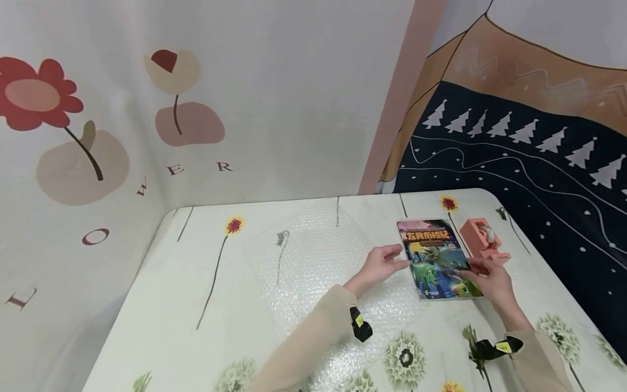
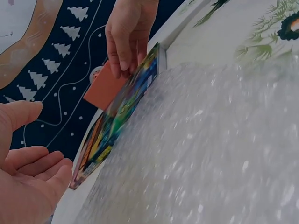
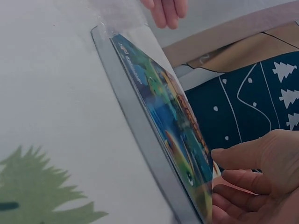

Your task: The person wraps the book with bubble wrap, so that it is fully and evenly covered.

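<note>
Backed by pale cloth along the far edge and dark tree-printed fabric along the right edge: a white, flower-printed tabletop [image 1: 157, 294]. Down its middle, from near the far edge toward the near edge, a clear sheet of bubble wrap [image 1: 313, 256]. Just right of that sheet, toward the tabletop's far right corner, a book [image 1: 431, 261], cover up, with its long axis from near to far and its far end angled slightly left. Off the book's left long side, the left hand [image 1: 379, 268], with thumb and fingers spread wide around nothing; book directly rightward of these fingertips, contact hard to judge. At the opposite long side, toward its near end, the right hand [image 1: 496, 283], thumb at the cover's margin; book to the left, and this the nearer hand. Cannot tell whether pinching or merely touching. Between book and the tabletop's right edge, a pink tape dispenser [image 1: 474, 235], just beside the right fingers.
</note>
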Demonstrator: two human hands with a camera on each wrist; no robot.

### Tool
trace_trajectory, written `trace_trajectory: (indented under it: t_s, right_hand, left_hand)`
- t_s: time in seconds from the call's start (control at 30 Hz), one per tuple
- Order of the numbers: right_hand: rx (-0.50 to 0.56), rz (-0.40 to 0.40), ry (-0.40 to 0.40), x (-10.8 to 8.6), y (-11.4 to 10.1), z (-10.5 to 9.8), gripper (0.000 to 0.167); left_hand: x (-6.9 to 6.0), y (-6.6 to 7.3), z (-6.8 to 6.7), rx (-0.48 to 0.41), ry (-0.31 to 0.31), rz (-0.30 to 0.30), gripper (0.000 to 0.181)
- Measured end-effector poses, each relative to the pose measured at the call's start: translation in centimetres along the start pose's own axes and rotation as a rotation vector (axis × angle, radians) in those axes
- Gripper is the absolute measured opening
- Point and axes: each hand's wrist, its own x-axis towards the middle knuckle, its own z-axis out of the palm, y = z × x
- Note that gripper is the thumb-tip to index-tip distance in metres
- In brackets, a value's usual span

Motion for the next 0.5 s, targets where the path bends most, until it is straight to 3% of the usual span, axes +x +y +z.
trace_trajectory:
  t_s: [0.27,0.4,0.5]
  right_hand:
    - [0.003,0.092,-0.010,0.1,0.6,0.4,0.043]
    - [0.024,0.106,-0.014,0.3,0.6,0.6,0.043]
    - [0.029,0.113,-0.008,0.4,0.4,0.6,0.043]
  left_hand:
    - [0.6,-0.2,3.1,0.063,0.049,-0.017,0.057]
    - [0.5,-0.3,3.9,0.143,0.082,-0.025,0.060]
    - [0.5,-0.2,4.3,0.144,0.098,-0.057,0.061]
